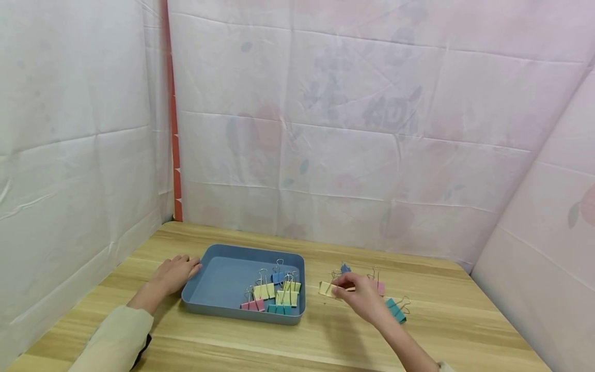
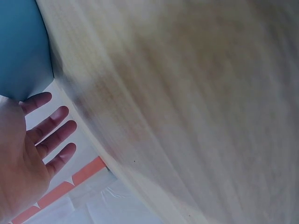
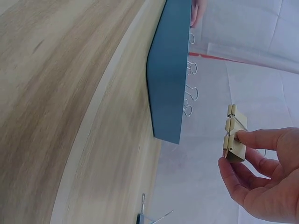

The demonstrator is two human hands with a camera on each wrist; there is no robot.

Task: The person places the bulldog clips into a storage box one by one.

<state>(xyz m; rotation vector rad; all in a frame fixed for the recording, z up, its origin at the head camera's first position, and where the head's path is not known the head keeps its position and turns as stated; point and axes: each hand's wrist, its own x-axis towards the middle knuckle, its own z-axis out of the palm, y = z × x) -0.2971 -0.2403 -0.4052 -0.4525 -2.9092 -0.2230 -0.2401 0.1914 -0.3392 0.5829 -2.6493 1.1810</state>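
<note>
A yellow binder clip [image 3: 236,135] is pinched between the thumb and fingers of my right hand [image 1: 360,295], raised above the table to the right of the blue tray [image 1: 218,305]. My left hand [image 1: 175,274] rests against the tray's left side with its fingers extended; in the left wrist view those fingers [image 2: 56,135] look straight and spread. Inside the tray's right half stand several binder clips: a pink clip [image 1: 252,305], a teal clip [image 1: 280,309], a blue clip [image 1: 277,278] and yellow clips [image 1: 264,291].
Around my right hand lie a teal clip [image 1: 396,310], a partly hidden pink clip [image 1: 381,288] and a blue clip [image 1: 345,268]. The wooden table [image 1: 223,343] is bordered by white patterned sheets [image 1: 344,155] at the back and both sides.
</note>
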